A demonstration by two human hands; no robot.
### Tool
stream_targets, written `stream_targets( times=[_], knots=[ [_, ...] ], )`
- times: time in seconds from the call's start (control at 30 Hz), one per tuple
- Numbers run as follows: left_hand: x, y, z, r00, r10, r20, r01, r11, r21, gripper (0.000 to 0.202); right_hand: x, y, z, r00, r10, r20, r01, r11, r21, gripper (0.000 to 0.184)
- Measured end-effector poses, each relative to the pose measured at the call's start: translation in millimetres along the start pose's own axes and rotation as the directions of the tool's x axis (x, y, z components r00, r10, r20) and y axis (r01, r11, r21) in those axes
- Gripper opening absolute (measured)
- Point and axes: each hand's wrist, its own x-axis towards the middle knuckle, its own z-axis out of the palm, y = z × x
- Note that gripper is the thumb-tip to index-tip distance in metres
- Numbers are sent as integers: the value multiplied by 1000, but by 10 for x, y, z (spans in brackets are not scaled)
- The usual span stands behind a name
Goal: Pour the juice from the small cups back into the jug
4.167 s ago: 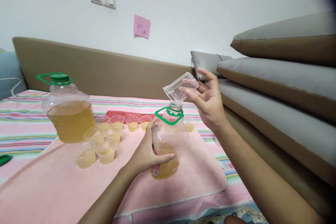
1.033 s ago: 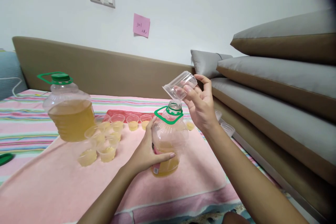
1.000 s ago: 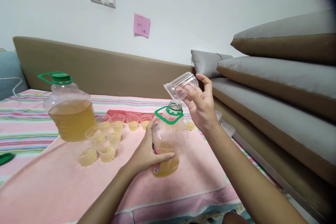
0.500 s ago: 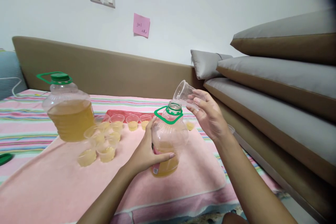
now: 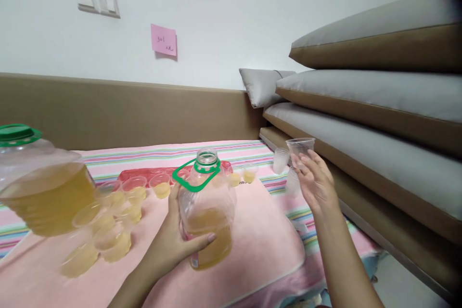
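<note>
My left hand (image 5: 176, 240) is wrapped round the lower side of a clear plastic bottle (image 5: 207, 202). The bottle stands uncapped, part filled with yellow liquid, a green ring handle (image 5: 197, 185) about its neck. To the right, my right hand (image 5: 315, 178) grips a clear plastic cup (image 5: 300, 147), raised upright; I see no liquid in it. Several cups of yellow liquid (image 5: 111, 240) stand left of the bottle, and a few more cups (image 5: 249, 173) are behind it on the right. Beyond the raised cup are stacked clear cups (image 5: 280, 160).
A larger green-capped jug (image 5: 46, 192) with yellow liquid stands at far left. Under the cups lies a pink mat (image 5: 260, 240) on striped cloth. A red plastic packet (image 5: 139, 172) lies behind them. Large grey and brown cushions (image 5: 361, 106) are piled along the right.
My right hand has moved the cup away from the bottle mouth to the right, turning it from tilted to upright. My left hand keeps its hold. The view has swung right.
</note>
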Motion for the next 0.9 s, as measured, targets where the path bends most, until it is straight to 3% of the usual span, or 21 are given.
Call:
stream_targets(
  times=[0.13,0.33,0.57,0.9],
  knots=[
    [-64,-104,32,994,-9,-112,14,999,42,110,303,78,-412,984,-131,-120,119,988,-104,71],
    [-73,-100,49,987,-19,-161,37,994,107,107,541,219,-702,958,-211,-193,166,960,-224,68],
    [-59,-68,39,992,-52,-116,70,985,155,105,685,506,-868,959,-216,-184,144,929,-340,71],
    [-55,-27,41,991,-69,-114,86,984,153,103,700,738,-920,949,-279,-144,194,883,-428,74]
  ],
)
